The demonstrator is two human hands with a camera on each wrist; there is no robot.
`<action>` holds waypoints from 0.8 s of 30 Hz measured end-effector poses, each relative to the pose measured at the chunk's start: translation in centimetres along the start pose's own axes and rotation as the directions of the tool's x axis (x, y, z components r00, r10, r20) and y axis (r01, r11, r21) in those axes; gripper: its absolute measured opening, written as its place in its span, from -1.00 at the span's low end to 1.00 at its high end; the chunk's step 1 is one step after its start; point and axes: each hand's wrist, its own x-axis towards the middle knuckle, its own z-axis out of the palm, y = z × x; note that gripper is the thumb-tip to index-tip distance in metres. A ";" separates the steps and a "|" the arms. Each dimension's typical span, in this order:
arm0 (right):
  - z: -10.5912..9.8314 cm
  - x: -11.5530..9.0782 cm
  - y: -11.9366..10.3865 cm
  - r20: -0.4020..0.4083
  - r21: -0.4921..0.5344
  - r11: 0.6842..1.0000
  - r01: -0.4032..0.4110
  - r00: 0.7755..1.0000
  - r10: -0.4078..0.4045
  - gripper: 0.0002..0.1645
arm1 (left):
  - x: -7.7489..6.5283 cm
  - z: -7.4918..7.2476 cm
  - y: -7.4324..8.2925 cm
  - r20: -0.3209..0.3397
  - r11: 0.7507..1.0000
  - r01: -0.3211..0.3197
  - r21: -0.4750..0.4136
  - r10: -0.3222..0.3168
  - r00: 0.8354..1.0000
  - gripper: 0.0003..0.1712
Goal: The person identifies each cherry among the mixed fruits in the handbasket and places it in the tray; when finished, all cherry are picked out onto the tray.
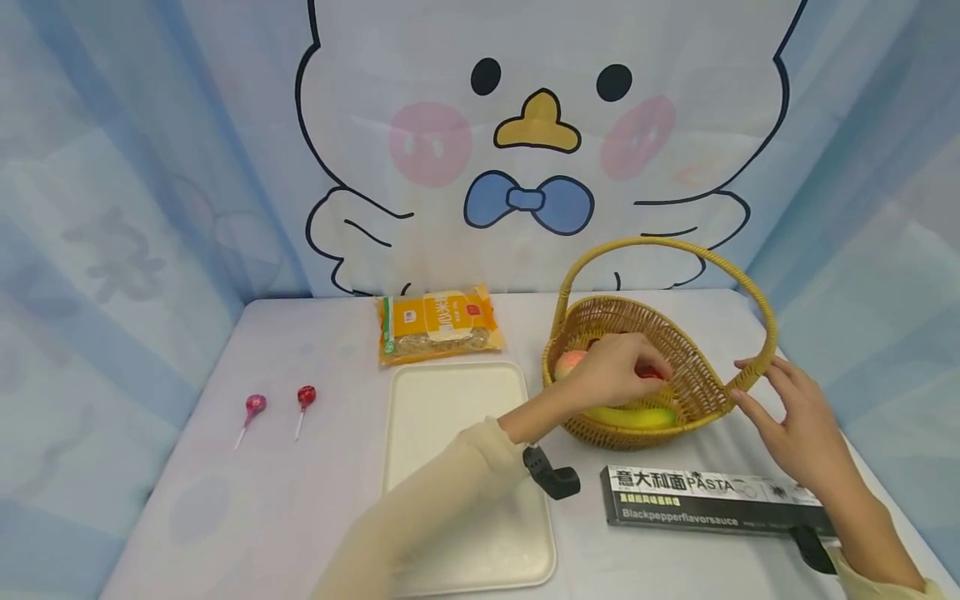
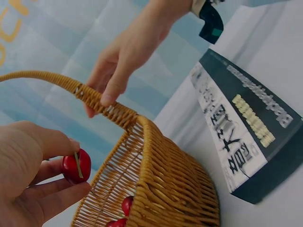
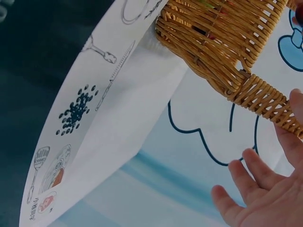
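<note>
Between thumb and fingers, my left hand (image 1: 618,371) pinches a red cherry (image 2: 78,166) with a green stem, above the wicker basket (image 1: 686,358). My right hand (image 1: 798,421) grips the foot of the basket's arched handle (image 1: 768,333) at its right side, thumb and forefinger about it. In the right wrist view its other fingers (image 3: 244,179) spread away from the wicker. A yellow-green banana (image 1: 633,417) and a peach-coloured fruit (image 1: 567,363), partly behind my left hand, lie in the basket. More red cherries (image 2: 128,205) show past its rim in the left wrist view.
A black-and-white pasta box (image 1: 712,504) lies in front of the basket, under my right wrist. Left of it is a cream tray (image 1: 450,400), crossed by my left forearm. Behind the tray lies an orange grain packet (image 1: 438,323). Two lollipops (image 1: 256,405) are at far left.
</note>
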 end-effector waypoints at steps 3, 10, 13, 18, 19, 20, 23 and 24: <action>0.1 0.1 0.1 -0.001 0.017 1.000 0.007 1.000 -0.007 -0.49 | -0.9 -0.4 -0.4 -0.003 0.999 -0.022 0.041 0.022 1.000 -0.82; 0.2 0.2 0.0 -0.001 0.030 1.000 -0.002 1.000 0.003 -0.46 | -3.1 -1.3 -0.9 -0.036 0.996 0.031 0.084 -0.028 0.999 -0.81; 0.2 0.1 0.1 0.004 0.040 0.999 -0.007 1.000 0.007 -0.45 | -4.0 -1.8 -1.1 -0.053 0.997 0.048 0.059 -0.045 0.998 -0.82; 0.2 0.1 0.3 -0.004 0.056 0.998 0.010 1.000 -0.010 -0.46 | -5.1 -2.5 -1.6 -0.081 0.999 0.042 0.014 -0.040 0.996 -0.82; 0.3 0.1 0.3 -0.007 0.057 0.998 0.014 1.000 -0.014 -0.46 | -5.4 -2.7 -1.8 -0.084 0.999 0.045 0.013 -0.044 0.995 -0.82; 0.3 0.1 0.3 -0.010 0.055 0.998 0.017 1.000 -0.017 -0.47 | -5.6 -2.8 -1.9 -0.091 0.999 0.046 0.014 -0.044 0.995 -0.82; 0.4 0.1 0.4 -0.012 0.058 0.998 0.019 1.000 -0.018 -0.47 | -6.4 -3.3 -2.4 -0.115 0.999 0.048 -0.007 -0.049 0.992 -0.83; 0.5 0.1 0.4 -0.012 0.062 0.998 0.020 1.000 -0.019 -0.47 | -6.7 -3.4 -2.5 -0.126 0.999 0.047 -0.027 -0.050 0.991 -0.83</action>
